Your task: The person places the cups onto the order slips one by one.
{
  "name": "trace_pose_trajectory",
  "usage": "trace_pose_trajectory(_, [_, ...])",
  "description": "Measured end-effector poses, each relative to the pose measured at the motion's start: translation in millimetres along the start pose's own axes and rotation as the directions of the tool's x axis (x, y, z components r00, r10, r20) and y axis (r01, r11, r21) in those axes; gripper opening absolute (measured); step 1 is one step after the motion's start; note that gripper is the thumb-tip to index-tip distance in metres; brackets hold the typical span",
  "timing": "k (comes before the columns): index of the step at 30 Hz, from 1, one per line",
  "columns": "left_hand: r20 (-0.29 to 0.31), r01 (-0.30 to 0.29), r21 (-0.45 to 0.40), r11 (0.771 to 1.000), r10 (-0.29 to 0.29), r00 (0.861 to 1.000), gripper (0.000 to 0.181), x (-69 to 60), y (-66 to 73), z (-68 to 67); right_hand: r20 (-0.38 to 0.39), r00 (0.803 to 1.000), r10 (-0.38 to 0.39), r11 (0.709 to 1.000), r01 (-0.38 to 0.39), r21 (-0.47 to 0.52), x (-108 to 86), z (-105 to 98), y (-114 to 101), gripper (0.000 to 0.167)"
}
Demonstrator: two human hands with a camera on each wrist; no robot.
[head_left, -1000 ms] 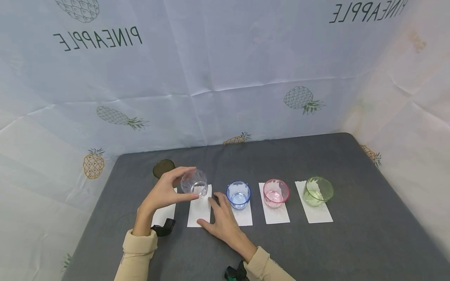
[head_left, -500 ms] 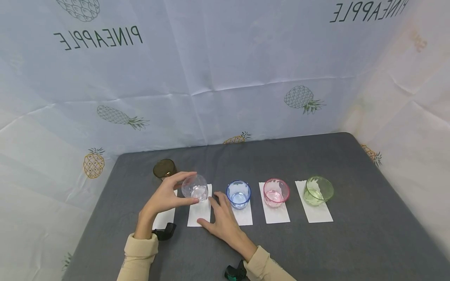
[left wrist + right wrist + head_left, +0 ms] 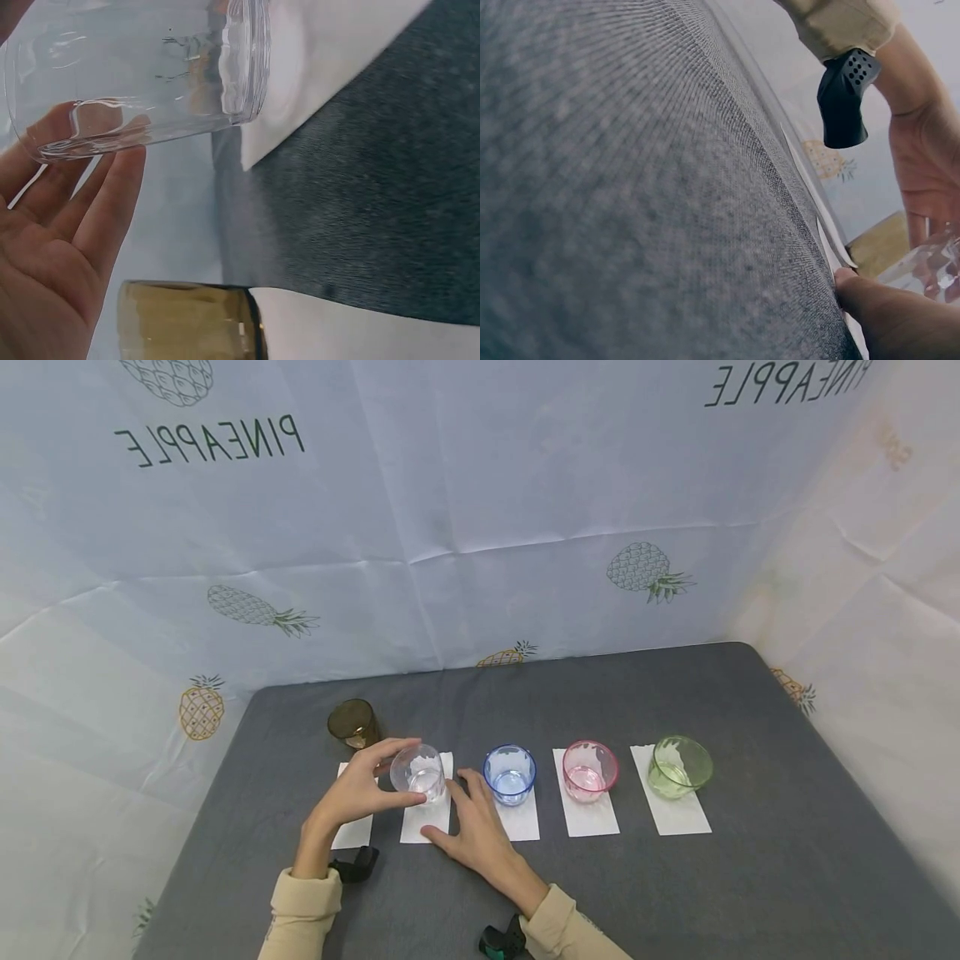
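Observation:
My left hand (image 3: 357, 795) holds a clear drinking glass (image 3: 415, 770) between thumb and fingers, near its rim. The glass is upright over the second white paper strip (image 3: 423, 828) from the left. In the left wrist view, its thick base is close to the paper; I cannot tell whether they touch. My right hand (image 3: 480, 835) has its fingers spread, the thumb at that strip's near right corner and the other fingertips between it and the blue-rimmed glass (image 3: 510, 777). An amber glass (image 3: 352, 722) stands behind my left hand, at the far end of the leftmost strip (image 3: 352, 833).
To the right, a pink-rimmed glass (image 3: 588, 772) and a green glass (image 3: 677, 767) stand on their own white strips. Grey cloth covers the table (image 3: 750, 877). A pineapple-print curtain (image 3: 450, 485) hangs behind it.
My left hand has brought the clear glass lower and slightly nearer over the second strip. More of the amber glass now shows behind it. My right hand has stayed in place.

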State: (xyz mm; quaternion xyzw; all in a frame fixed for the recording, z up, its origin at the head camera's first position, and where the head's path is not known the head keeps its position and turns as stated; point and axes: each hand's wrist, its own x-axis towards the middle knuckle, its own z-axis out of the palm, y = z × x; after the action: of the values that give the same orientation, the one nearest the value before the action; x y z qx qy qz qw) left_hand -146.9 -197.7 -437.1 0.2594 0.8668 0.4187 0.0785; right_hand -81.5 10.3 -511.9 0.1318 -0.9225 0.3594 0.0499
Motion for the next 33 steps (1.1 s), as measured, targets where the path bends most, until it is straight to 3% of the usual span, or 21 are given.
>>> trace_pose_trajectory(19, [-0.002,0.017,-0.023,1.000,-0.017,1.000,0.076,-4.7,-7.7,7.5,0.034,0.999,0.016,1.000,-0.016,0.007,0.4,-2,-1,0.073])
trace_pose_trajectory(33, [-0.025,0.014,-0.015,1.000,-0.014,1.000,0.076,-4.7,-6.1,12.9,0.027,1.000,0.004,1.000,-0.004,0.005,0.2,-2,1,0.072])
